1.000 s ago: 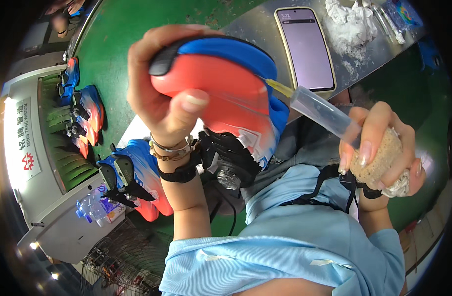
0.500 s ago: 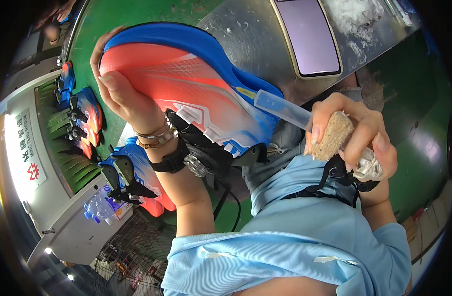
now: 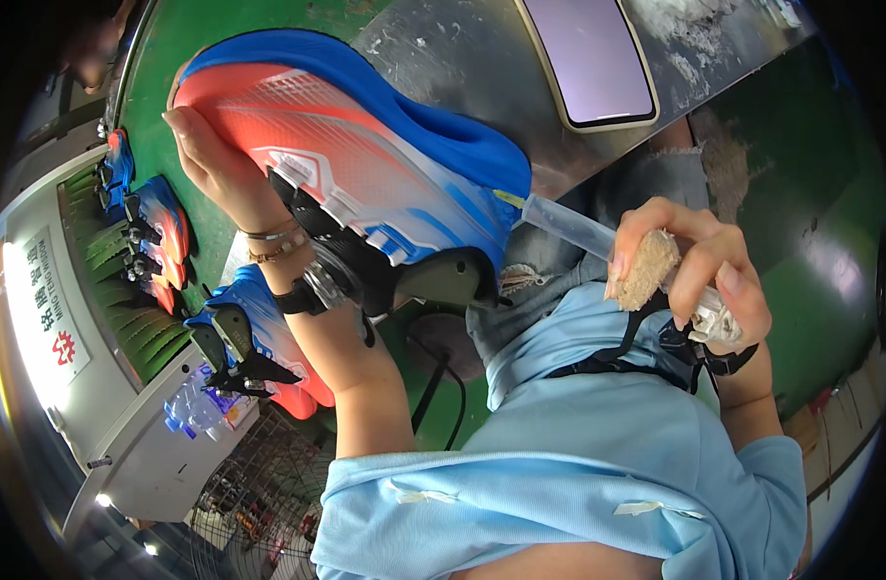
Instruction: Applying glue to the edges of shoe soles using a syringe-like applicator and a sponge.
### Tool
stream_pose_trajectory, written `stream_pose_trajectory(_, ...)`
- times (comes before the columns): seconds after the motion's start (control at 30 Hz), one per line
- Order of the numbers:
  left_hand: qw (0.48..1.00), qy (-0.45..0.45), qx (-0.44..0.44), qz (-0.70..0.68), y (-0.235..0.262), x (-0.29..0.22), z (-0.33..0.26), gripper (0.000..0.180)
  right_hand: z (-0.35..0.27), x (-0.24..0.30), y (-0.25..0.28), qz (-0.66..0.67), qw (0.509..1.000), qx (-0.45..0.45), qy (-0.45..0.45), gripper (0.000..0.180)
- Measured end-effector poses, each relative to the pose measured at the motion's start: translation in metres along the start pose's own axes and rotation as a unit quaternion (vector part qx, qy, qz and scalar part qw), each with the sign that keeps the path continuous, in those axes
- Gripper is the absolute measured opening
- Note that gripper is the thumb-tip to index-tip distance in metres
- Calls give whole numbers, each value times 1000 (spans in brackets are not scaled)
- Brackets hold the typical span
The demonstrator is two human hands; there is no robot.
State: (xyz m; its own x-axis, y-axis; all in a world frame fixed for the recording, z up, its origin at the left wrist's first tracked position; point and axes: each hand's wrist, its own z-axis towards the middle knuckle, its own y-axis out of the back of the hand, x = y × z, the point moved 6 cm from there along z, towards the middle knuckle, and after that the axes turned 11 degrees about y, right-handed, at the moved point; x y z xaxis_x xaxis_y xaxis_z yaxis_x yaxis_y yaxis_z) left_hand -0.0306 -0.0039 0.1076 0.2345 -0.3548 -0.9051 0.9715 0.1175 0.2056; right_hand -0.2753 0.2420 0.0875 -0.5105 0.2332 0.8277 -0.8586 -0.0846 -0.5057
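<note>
A blue, red and white sports shoe [image 3: 365, 164] with black fastening parts is tilted on its side, its blue sole edge facing up and away. My left hand [image 3: 220, 174] is wrapped round its red end, the fingers partly hidden behind it. My right hand [image 3: 699, 261] is closed round a translucent tube-shaped applicator [image 3: 566, 226]. The applicator's narrow yellow-green tip meets the shoe near its blue end; whether it touches cannot be made out. The same hand also holds a tan, crumbly-looking block [image 3: 648, 271] and a crumpled whitish wad [image 3: 715, 324].
A phone [image 3: 597, 58] lies on the grey metal plate [image 3: 443, 58] at the far side, with white fluff [image 3: 680, 24] beyond it. More such shoes [image 3: 158, 232] stand at left, another [image 3: 254, 329] below my left forearm. Plastic bottles [image 3: 196, 401] sit at lower left.
My left hand and the shoe have shifted left, and the shoe has turned slightly. The applicator tip now lies closer to the shoe's blue end. My right hand has barely moved.
</note>
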Motion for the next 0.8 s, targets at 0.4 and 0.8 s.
stream_pose_trajectory(0.4,995,99,9,-23,18,60,2,44,2,-1,4,-87,996,-26,1,52)
stream_pose_trajectory(0.8,926,362,-68,-84,68,72,-71,26,15,-19,5,-89,994,-59,30,48)
